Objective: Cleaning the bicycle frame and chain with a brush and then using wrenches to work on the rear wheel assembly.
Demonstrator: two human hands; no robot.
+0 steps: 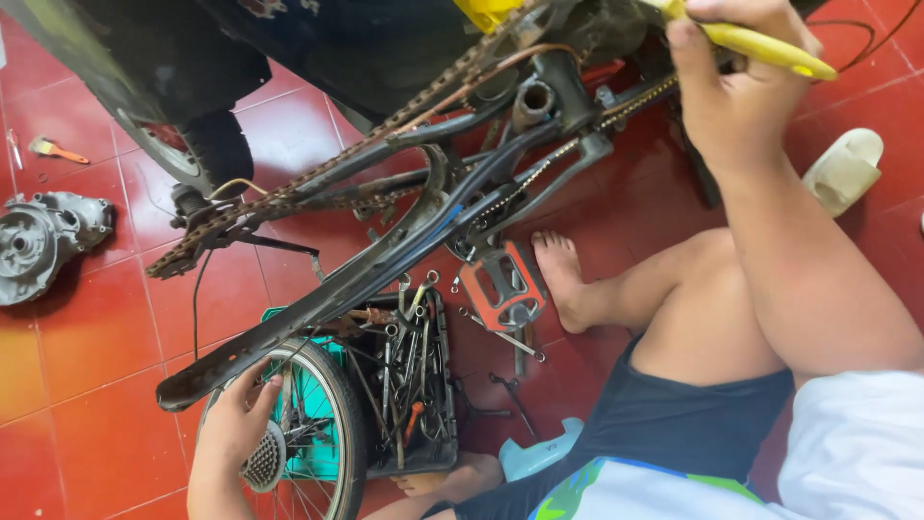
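The right hand [736, 82] is clenched around a yellow-handled tool [760, 43] beside the bicycle frame [481, 164]. The left hand [236, 424] grasps the rear wheel [332, 424] (tyre and spokes) beside a tray of wrenches [409, 385] on the red tiled floor [87, 385].

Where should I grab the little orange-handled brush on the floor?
Grab the brush by its orange handle, the end pointing right. It lies flat on the red tiles with open floor around it, so coming straight down from above looks easiest. The bristle end faces left, toward the wall side.
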